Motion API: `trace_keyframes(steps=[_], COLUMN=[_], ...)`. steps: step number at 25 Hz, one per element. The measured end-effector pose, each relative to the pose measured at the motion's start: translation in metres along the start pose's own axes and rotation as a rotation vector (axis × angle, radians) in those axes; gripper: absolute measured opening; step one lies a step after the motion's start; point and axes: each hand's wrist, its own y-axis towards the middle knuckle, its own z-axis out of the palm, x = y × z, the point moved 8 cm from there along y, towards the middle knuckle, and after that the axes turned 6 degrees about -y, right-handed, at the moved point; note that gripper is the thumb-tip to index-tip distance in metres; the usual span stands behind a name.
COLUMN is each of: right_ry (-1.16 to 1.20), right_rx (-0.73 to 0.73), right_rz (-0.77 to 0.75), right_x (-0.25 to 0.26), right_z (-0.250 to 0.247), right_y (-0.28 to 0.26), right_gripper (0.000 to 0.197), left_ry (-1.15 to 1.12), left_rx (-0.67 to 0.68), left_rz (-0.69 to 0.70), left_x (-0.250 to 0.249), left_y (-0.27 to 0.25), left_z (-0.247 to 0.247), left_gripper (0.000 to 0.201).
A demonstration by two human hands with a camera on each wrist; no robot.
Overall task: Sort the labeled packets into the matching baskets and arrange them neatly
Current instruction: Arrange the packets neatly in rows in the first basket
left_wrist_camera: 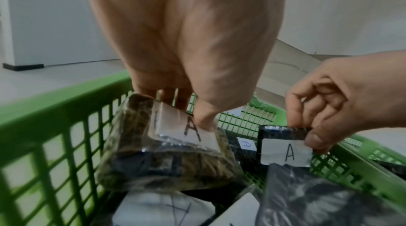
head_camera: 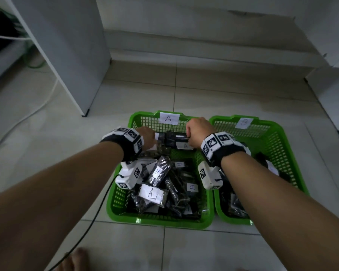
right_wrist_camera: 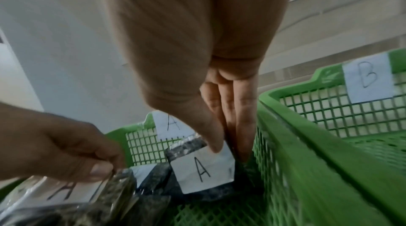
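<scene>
Two green baskets stand side by side on the floor, basket A [head_camera: 137,116] on the left and basket B [head_camera: 282,133] on the right. Basket A holds several dark packets with white A labels [head_camera: 151,193]. My left hand [head_camera: 147,136] pinches one A packet [left_wrist_camera: 167,151] at the basket's far left. At the far right of the same basket, my right hand [head_camera: 197,132] pinches another A packet [right_wrist_camera: 204,172] by its top edge, close to the wall. Both packets stand nearly upright.
Basket B carries a B label [head_camera: 244,123] on its far wall and a few dark packets [head_camera: 268,165] inside. A white cabinet [head_camera: 67,55] stands at the left, white furniture [head_camera: 333,90] at the right. A black cable [head_camera: 98,210] trails from my left wrist.
</scene>
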Motion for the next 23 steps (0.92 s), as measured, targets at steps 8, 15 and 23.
trace_keyframes(steps=[8, 15, 23], right_ry=[-0.078, -0.042, 0.562], right_rx=[0.174, 0.118, 0.137], right_rz=[-0.066, -0.034, 0.01], right_x=[0.011, 0.01, 0.005], right_z=[0.047, 0.042, 0.002], right_y=[0.02, 0.022, 0.006], right_gripper=[0.023, 0.015, 0.011], left_ry=[-0.015, -0.028, -0.469], left_rx=[-0.013, 0.001, -0.078], left_rz=[0.033, -0.017, 0.039], left_x=[-0.002, 0.007, 0.016], left_y=[-0.003, 0.003, 0.002], left_z=[0.0, 0.001, -0.025], left_gripper=[0.039, 0.043, 0.033])
